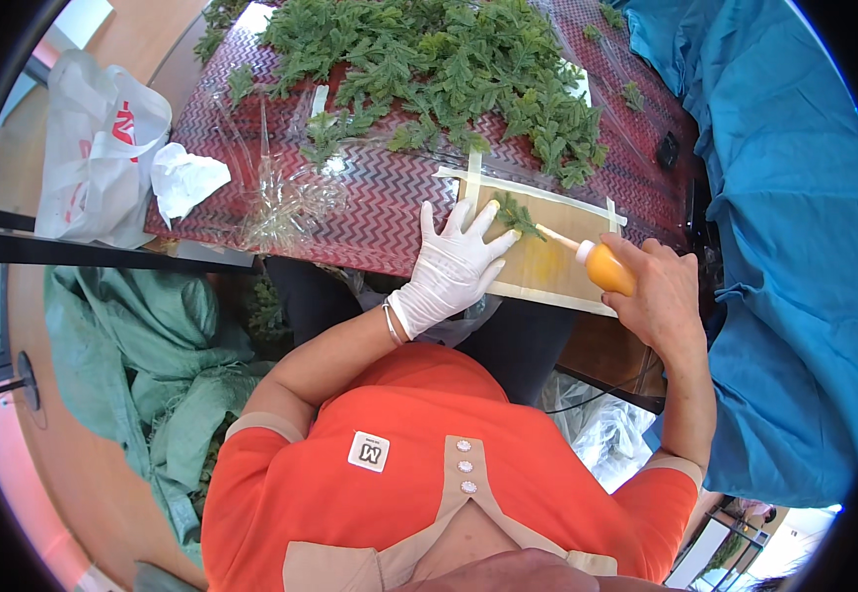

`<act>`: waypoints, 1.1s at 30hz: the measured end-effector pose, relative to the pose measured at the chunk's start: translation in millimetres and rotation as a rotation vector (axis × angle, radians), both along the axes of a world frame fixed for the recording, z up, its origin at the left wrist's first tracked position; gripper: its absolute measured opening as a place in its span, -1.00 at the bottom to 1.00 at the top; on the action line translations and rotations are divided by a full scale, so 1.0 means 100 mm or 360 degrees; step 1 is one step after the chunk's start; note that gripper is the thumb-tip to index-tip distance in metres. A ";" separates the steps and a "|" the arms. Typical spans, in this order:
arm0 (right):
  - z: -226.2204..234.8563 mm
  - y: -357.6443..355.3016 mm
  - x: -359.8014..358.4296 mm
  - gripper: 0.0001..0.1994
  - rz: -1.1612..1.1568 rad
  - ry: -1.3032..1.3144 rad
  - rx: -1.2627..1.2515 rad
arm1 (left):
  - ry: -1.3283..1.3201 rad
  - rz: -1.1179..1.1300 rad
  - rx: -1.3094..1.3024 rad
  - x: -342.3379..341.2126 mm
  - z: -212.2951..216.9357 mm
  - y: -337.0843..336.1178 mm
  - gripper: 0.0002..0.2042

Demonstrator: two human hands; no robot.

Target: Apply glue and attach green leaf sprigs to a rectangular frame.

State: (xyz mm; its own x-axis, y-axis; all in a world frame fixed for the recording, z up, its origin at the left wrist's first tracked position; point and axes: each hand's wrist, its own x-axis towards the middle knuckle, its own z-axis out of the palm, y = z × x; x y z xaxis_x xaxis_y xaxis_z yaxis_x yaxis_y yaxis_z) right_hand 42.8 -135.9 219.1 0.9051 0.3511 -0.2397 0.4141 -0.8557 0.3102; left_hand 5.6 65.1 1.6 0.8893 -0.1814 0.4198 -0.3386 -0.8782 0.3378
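My left hand (454, 261), in a white glove, lies with its fingers spread at the left side of a tan board (557, 266) edged with pale tape. Two of its fingertips touch a small green artificial fir sprig (518, 215) lying on the board. My right hand (658, 286) is bare and wrapped round an orange-yellow squeeze bottle (608, 268). The bottle is tilted, its pale nozzle pointing left, with the tip close to the sprig's right end. A yellow smear (547, 264) marks the board below the sprig.
A large heap of green sprigs (449, 69) covers the far part of the red zigzag-patterned tablecloth (370, 212). Clear shiny strands (291, 202), crumpled white paper (187, 181) and a white plastic bag (99, 148) are at left. Blue cloth (774, 247) hangs at right; a green sack (143, 345) sits lower left.
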 end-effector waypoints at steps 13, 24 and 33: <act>0.08 0.00 -0.07 -0.43 0.0016 -0.0007 -0.0038 | 0.0036 0.0007 -0.0018 0.00 0.08 0.01 -0.55; 0.11 -0.05 -0.12 -0.45 0.0006 -0.0052 -0.0110 | 0.0051 -0.0013 -0.0030 0.00 0.10 0.01 -0.55; 0.07 -0.13 -0.16 -0.46 -0.0052 -0.0035 -0.0131 | 0.0052 -0.0006 -0.0018 -0.01 0.09 0.00 -0.54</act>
